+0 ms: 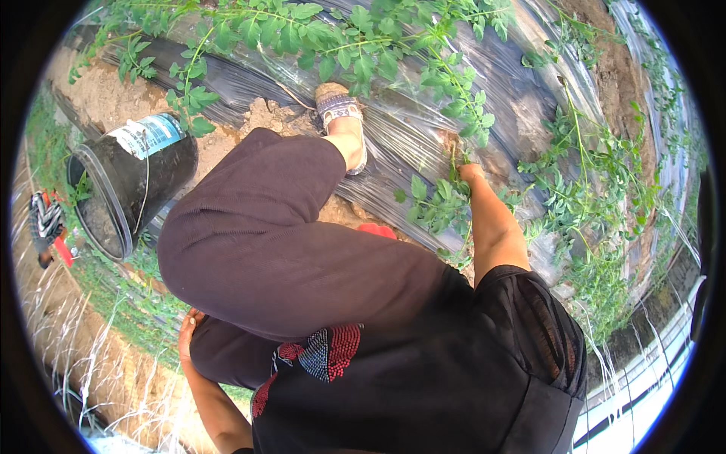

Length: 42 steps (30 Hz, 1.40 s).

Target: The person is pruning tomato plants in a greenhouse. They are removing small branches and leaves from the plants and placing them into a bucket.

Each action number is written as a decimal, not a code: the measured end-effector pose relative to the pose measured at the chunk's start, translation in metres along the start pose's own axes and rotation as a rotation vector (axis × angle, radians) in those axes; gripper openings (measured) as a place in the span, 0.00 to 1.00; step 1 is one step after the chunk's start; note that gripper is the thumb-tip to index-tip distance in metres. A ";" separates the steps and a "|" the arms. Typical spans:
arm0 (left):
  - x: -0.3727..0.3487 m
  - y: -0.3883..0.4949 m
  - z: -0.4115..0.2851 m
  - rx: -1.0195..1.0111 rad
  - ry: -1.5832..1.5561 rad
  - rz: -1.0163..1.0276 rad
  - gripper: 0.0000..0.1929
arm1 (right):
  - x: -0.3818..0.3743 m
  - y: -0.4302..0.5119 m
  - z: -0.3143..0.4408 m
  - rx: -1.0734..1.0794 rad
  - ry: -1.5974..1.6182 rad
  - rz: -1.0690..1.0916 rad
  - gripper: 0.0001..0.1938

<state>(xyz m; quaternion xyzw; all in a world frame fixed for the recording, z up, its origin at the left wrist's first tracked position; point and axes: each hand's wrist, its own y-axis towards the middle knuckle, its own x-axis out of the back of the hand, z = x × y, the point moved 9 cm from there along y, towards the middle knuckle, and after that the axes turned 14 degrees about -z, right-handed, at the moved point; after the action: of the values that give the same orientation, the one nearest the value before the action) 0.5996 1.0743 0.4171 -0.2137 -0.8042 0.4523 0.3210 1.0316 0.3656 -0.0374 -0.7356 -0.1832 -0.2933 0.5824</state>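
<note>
My right hand (471, 171) reaches down to the base of a leafy green plant (442, 204), beside a gap in the plastic mulch film (397, 142). Its fingers curl in among the green stems (453, 163); the fingertips are partly hidden, so a firm grip cannot be made out. My left hand (190, 332) rests against the side of my bent knee in dark trousers (238, 249) and holds nothing. One sandalled foot (342, 127) stands on the film.
A black plastic bucket (164, 170) with a wire handle and a printed label lies tipped on the soil, at my left. Long vines (363, 45) trail across the film ahead. More vines (584, 153) spread at right. White strings (85, 363) hang behind. Another person (46, 224) is farther left.
</note>
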 end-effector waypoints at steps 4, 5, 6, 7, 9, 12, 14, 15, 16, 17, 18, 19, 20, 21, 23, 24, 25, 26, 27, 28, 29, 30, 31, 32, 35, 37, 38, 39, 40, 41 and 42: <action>0.003 -0.001 0.001 0.000 -0.011 -0.032 0.35 | 0.008 0.000 0.003 0.029 0.113 0.030 0.19; 0.004 -0.002 0.003 0.003 -0.011 -0.038 0.35 | 0.014 0.001 0.007 0.110 0.085 -0.009 0.19; 0.006 -0.005 0.002 -0.001 -0.014 -0.052 0.35 | 0.018 -0.002 0.017 0.196 0.061 -0.042 0.19; 0.008 -0.010 0.002 -0.001 -0.015 -0.073 0.35 | 0.024 -0.012 0.030 0.281 0.038 -0.070 0.18; 0.009 -0.012 0.001 -0.006 -0.013 -0.088 0.35 | 0.033 -0.020 0.046 0.369 -0.098 -0.038 0.18; 0.010 -0.010 0.006 -0.036 0.020 -0.060 0.36 | 0.038 -0.010 0.042 0.427 -0.172 -0.051 0.17; 0.020 -0.017 0.011 -0.054 0.025 -0.073 0.36 | 0.043 -0.025 0.054 0.453 -0.144 -0.052 0.15; 0.023 -0.019 0.015 -0.055 0.004 -0.079 0.36 | 0.041 -0.033 0.057 0.497 -0.195 -0.063 0.16; 0.026 -0.018 0.019 -0.054 -0.015 -0.079 0.36 | 0.032 -0.036 0.053 0.534 -0.247 -0.075 0.17; 0.028 -0.019 0.022 -0.054 -0.027 -0.070 0.37 | 0.024 -0.038 0.048 0.570 -0.299 -0.087 0.17; 0.030 -0.021 0.024 -0.054 -0.038 -0.068 0.37 | 0.013 -0.042 0.040 0.536 -0.255 0.026 0.19; 0.033 -0.024 0.026 -0.055 -0.048 -0.067 0.37 | 0.015 -0.041 0.041 0.514 -0.173 -0.005 0.20; 0.035 -0.026 0.027 -0.070 -0.045 -0.075 0.37 | 0.017 -0.038 0.042 0.491 -0.090 -0.035 0.20; 0.037 -0.028 0.030 -0.084 -0.044 -0.082 0.37 | 0.018 -0.035 0.040 0.468 -0.010 -0.066 0.20; 0.032 -0.019 0.036 -0.091 -0.054 -0.053 0.37 | 0.034 -0.016 0.010 0.406 0.148 -0.107 0.22; 0.033 -0.017 0.040 -0.095 -0.064 -0.046 0.37 | 0.042 -0.007 -0.006 0.370 0.140 -0.087 0.21; 0.037 -0.020 0.042 -0.101 -0.067 -0.053 0.37 | 0.046 -0.009 -0.010 0.339 0.141 -0.055 0.19; 0.041 -0.023 0.042 -0.114 -0.058 -0.051 0.37 | 0.057 -0.012 -0.022 0.234 0.242 -0.095 0.17; 0.051 -0.028 0.042 -0.131 -0.050 -0.062 0.37 | 0.068 -0.019 -0.023 0.140 0.344 -0.125 0.16; 0.055 -0.032 0.043 -0.146 -0.045 -0.062 0.38 | 0.073 -0.026 -0.025 0.082 0.529 -0.094 0.14; 0.059 -0.036 0.045 -0.161 -0.040 -0.064 0.38 | 0.084 -0.035 -0.028 0.130 0.498 -0.124 0.11; 0.052 -0.029 0.044 -0.172 -0.043 -0.037 0.38 | 0.099 -0.036 -0.036 0.284 0.342 -0.191 0.10; 0.048 -0.026 0.044 -0.186 -0.042 -0.019 0.38 | 0.105 -0.039 -0.039 0.437 0.185 -0.246 0.10; 0.046 -0.021 0.049 -0.143 -0.092 -0.026 0.38 | 0.096 -0.041 -0.044 0.518 0.014 -0.189 0.10; 0.043 -0.024 0.052 -0.149 -0.102 -0.026 0.37 | 0.053 -0.066 -0.037 0.696 -0.446 0.067 0.17; 0.062 -0.047 0.056 -0.171 -0.093 -0.088 0.37 | 0.046 -0.110 0.011 0.710 -0.479 0.099 0.20; 0.060 -0.045 0.057 -0.174 -0.090 -0.083 0.37 | 0.049 -0.113 0.009 0.654 -0.477 0.093 0.21; 0.060 -0.043 0.060 -0.167 -0.092 -0.074 0.36 | 0.045 -0.113 0.007 0.604 -0.475 0.095 0.21; 0.058 -0.038 0.060 -0.163 -0.093 -0.062 0.36 | 0.042 -0.110 0.002 0.550 -0.471 0.093 0.22; 0.057 -0.035 0.061 -0.159 -0.094 -0.050 0.36 | 0.037 -0.104 -0.003 0.509 -0.451 0.060 0.22; 0.060 -0.033 0.063 -0.165 -0.093 -0.045 0.36 | 0.035 -0.103 -0.004 0.473 -0.430 0.027 0.21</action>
<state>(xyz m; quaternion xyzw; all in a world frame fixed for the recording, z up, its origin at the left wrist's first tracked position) 0.5112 1.0585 0.4409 -0.2001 -0.8573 0.3866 0.2749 0.9941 0.3851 0.0624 -0.6274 -0.3552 -0.0727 0.6891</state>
